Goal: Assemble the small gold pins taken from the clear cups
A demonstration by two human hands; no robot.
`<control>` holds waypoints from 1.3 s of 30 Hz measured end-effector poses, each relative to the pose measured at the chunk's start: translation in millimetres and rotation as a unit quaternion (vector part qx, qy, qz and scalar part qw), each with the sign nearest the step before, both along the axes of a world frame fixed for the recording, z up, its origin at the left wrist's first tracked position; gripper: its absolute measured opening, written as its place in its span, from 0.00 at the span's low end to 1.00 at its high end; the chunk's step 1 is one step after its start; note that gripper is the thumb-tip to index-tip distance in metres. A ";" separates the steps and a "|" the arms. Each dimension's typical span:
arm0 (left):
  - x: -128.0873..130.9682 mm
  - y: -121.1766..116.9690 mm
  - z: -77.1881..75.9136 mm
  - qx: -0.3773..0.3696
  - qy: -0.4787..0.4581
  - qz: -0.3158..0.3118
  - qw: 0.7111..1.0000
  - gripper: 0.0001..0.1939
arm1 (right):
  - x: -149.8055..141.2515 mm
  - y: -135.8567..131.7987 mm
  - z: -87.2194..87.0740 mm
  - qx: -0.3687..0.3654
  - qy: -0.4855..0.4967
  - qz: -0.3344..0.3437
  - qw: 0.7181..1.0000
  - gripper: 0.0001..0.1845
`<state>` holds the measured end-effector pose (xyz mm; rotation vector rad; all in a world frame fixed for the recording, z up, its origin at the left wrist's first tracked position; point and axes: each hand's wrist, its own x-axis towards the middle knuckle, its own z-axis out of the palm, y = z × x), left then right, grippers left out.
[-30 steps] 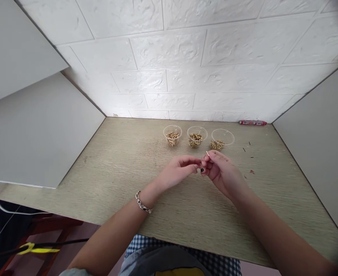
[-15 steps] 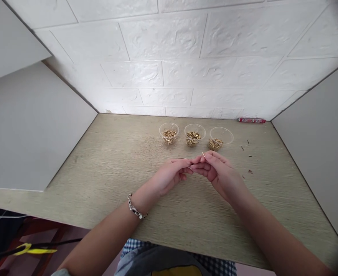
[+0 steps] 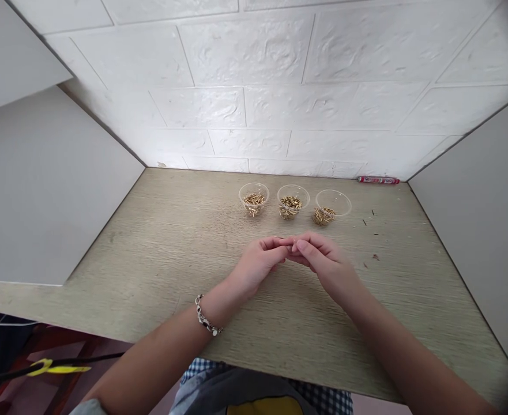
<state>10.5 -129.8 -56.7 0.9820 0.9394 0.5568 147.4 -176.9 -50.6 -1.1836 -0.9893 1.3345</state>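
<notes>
My left hand [image 3: 258, 265] and my right hand [image 3: 326, 268] meet above the middle of the wooden tabletop [image 3: 171, 242], their fingertips touching. The right fingers are curled in a pinch. A thin metal pin showed there earlier, but the fingers now hide it. I cannot tell whether the left fingers hold anything. Beyond the hands stand several clear plastic cups in a row: one [image 3: 254, 199], one [image 3: 293, 202] and one [image 3: 332, 207], each holding many small brass pieces. The hands touch none of them.
A white brick-textured wall [image 3: 254, 86] rises behind the table, with grey panels at the left [image 3: 41, 184] and right [image 3: 470, 230]. A red-and-white tube [image 3: 378, 180] lies against the wall. Small dark bits [image 3: 368, 219] are scattered on the right.
The pin visible at my right fingertips is now hidden. My hands have moved closer together and slightly toward me. The view has shifted a little.
</notes>
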 end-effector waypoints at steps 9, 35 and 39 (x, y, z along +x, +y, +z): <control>2.7 -3.4 7.4 0.067 -0.017 -0.026 0.997 0.06 | -2.6 -6.3 0.3 0.048 -0.038 0.011 0.998 0.11; -12.8 -20.0 12.0 0.505 0.038 -0.073 0.859 0.12 | 13.9 -18.0 34.2 0.047 -0.127 0.106 0.985 0.13; -10.5 -22.9 13.8 0.478 0.012 -0.089 0.874 0.16 | 10.5 -20.0 34.5 0.046 -0.124 0.105 0.986 0.13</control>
